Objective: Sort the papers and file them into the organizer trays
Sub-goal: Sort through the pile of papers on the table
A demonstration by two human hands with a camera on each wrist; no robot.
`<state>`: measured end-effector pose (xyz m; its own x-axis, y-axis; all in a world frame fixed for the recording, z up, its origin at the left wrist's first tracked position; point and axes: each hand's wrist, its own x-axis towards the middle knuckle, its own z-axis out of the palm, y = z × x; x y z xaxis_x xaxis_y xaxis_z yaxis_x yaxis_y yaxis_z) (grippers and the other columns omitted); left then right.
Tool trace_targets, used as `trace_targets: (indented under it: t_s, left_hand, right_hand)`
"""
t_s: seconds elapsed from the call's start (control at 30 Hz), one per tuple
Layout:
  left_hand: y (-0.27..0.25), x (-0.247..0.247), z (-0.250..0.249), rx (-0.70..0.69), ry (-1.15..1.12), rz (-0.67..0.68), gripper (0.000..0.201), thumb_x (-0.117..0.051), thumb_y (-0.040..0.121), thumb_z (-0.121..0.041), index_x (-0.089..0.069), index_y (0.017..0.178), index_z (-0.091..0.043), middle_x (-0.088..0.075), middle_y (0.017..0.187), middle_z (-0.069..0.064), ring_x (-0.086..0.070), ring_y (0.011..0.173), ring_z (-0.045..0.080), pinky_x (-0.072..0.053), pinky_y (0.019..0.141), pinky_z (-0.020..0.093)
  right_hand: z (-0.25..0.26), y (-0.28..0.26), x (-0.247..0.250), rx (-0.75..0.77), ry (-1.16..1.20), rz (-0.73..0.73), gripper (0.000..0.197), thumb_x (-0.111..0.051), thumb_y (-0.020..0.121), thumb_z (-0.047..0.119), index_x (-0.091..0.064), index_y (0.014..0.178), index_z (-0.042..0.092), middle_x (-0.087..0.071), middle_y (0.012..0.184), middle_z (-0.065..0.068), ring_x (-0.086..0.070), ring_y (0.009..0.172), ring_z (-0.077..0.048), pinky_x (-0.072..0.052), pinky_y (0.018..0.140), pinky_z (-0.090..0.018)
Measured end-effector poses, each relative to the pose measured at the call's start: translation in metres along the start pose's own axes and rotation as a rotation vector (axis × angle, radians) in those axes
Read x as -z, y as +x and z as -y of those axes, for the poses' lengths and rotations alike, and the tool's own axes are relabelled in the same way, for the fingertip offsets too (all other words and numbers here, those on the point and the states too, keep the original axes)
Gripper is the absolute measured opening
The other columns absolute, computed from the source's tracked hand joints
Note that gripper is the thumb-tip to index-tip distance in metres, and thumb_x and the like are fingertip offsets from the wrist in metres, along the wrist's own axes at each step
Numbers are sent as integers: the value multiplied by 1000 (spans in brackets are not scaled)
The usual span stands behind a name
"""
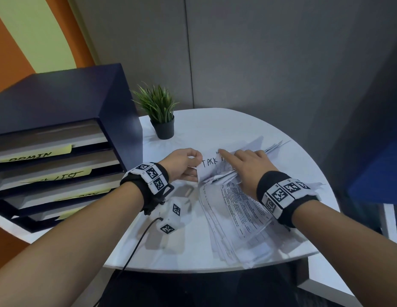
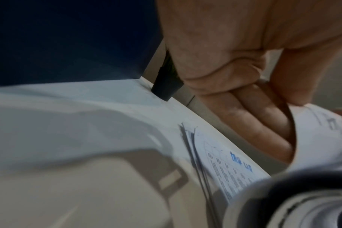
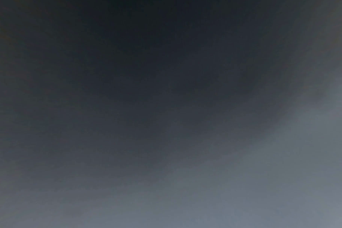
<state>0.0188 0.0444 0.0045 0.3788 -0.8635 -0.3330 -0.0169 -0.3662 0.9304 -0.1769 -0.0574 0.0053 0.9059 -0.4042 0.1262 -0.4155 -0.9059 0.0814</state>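
Papers (image 1: 237, 209) heaped on table (image 1: 215, 127), left hand (image 1: 184, 165) pinching handwritten sheet (image 1: 212, 166), right hand (image 1: 248, 167) flat on pile

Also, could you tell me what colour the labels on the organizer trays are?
Pale yellow labels with dark handwriting, clearest in the head view.

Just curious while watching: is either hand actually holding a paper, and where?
The left hand pinches the handwritten sheet at its left edge. The right hand rests on the paper pile, index finger extended, gripping nothing visible.
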Motion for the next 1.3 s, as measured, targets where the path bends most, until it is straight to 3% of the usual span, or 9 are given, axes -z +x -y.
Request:
trace_targets:
  t_s: [0.13,0.27,0.4,0.5,0.6,0.7,0.9,1.03,1.3]
  left_hand:
    - [-4,-4,-2,-15,35,-1,15,-52,99,-12,-53,86,-16,-57,67,-1,-61,47,12,-60,60,29]
    - [-1,0,-2,-19,15,-58,15,-51,100,-11,-52,86,-16,-54,74,1,-66,50,14,-61,60,30]
    - [-3,-3,1,-34,22,25,14,-52,99,-11,-54,85,-15,-53,78,5,-61,59,18,-59,58,28]
    - [-5,-8,3,-58,94,143,11,-54,98,-9,-55,88,-14,-55,80,5,-56,67,17,-58,63,25]
    - [-7,-5,1,-54,124,232,9,-55,98,-10,-56,90,-13,-60,79,4,-60,67,13,-57,69,25]
    - [-6,1,-4,-10,186,265,18,-55,97,-31,-55,89,-15,-74,87,1,-70,77,12,-55,80,27]
    - [28,15,10,-43,700,-279,38,-70,86,-38,-60,114,-14,-65,118,4,-63,106,22,-49,85,30]
    - [41,-1,13,48,1016,-170,69,-76,79,-43,-47,132,-10,-57,133,8,-55,119,27,-45,95,34]
    - [42,-18,14,-126,928,-373,35,-75,81,-35,-69,110,-16,-62,117,3,-61,99,21,-48,78,28]
  right_hand:
    - [0,0,2,63,-6,-100,82,-72,72,9,-40,144,31,-56,103,-2,-55,96,-25,-40,85,-38]
    - [-9,-6,-11,138,0,-251,56,-87,45,5,-76,97,24,-59,79,-3,-60,70,-26,-46,63,-35]
    - [-5,-6,-6,72,98,-238,35,-79,56,5,-64,85,19,-63,96,-3,-62,86,-28,-46,77,-39]
    - [-3,-3,0,40,127,-132,39,-66,71,7,-54,106,19,-64,100,2,-59,98,-25,-38,92,-36]
    - [0,-1,4,40,94,-98,67,-74,67,10,-53,130,20,-61,101,-2,-57,97,-29,-42,86,-40]
    - [1,-3,-1,71,-22,-158,40,-86,48,12,-76,85,23,-55,83,-6,-56,78,-31,-46,67,-38]
    - [3,-5,7,15,52,71,18,-59,78,18,-53,94,25,-61,94,8,-58,87,-17,-36,98,-34]
    - [1,-6,5,-45,79,145,16,-60,78,27,-48,89,28,-59,89,11,-56,82,-14,-38,95,-34]
    - [-4,-6,-11,-40,51,152,26,-61,80,26,-38,90,29,-50,88,11,-43,79,-14,-34,92,-35]
